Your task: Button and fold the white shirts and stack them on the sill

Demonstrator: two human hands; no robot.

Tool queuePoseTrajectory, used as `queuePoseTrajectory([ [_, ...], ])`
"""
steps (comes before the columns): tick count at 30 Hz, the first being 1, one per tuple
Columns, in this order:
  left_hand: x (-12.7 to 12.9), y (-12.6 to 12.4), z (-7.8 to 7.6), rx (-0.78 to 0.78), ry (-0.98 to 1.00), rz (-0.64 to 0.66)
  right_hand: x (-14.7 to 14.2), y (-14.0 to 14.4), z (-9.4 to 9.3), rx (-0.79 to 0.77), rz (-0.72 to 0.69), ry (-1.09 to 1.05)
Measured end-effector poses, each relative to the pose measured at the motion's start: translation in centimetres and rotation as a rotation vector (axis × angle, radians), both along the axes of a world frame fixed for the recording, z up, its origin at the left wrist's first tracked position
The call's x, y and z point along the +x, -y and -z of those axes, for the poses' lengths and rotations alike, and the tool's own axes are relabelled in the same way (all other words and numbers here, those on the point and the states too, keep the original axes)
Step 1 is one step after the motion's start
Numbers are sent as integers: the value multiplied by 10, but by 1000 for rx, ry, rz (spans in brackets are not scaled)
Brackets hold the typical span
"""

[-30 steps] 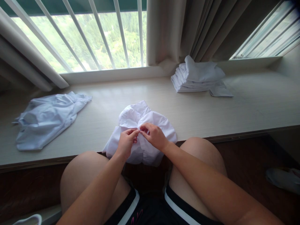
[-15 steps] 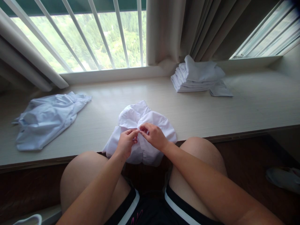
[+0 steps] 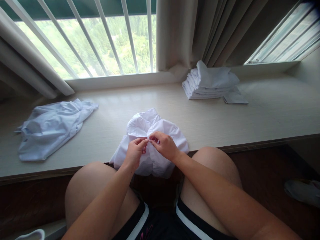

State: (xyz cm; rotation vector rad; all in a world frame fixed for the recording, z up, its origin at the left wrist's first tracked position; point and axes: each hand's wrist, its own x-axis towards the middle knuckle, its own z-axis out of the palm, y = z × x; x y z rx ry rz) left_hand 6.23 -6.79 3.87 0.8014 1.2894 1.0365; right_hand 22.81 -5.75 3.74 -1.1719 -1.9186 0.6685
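A white shirt-like garment (image 3: 170, 128) lies bunched at the front edge of the ledge, its lower part hanging over the edge between my knees. My left hand (image 3: 136, 150) pinches the cloth near the garment's middle, at what looks like its front opening. Fingertip to fingertip with it, my right hand (image 3: 163, 143) pinches the same spot from the right. Whatever small part is between the fingertips, perhaps a button, is too small to make out.
On the left of the pale ledge (image 3: 120, 96) lies another crumpled white garment (image 3: 52, 128). A stack of folded white garments (image 3: 212, 81) sits at the back right, by the grey curtain (image 3: 175, 33). Barred windows (image 3: 95, 46) stand behind. A shoe (image 3: 301, 190) is on the dark floor.
Both hands keep their pinch on the garment with hardly any movement. The whole view has shifted very slightly.
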Motion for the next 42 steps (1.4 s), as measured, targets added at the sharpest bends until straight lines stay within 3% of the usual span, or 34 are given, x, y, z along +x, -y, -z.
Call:
queuePoseTrajectory([
  [14,1,0,-2,9,-8,-22,0,0,-1,-9,-2,2],
  [21,2,0,-7,-45,62,-30,-1,0,-1,-31,4,16],
  [42,-3,1,-2,-218,305,-28,-1,-1,2,-40,-19,21],
])
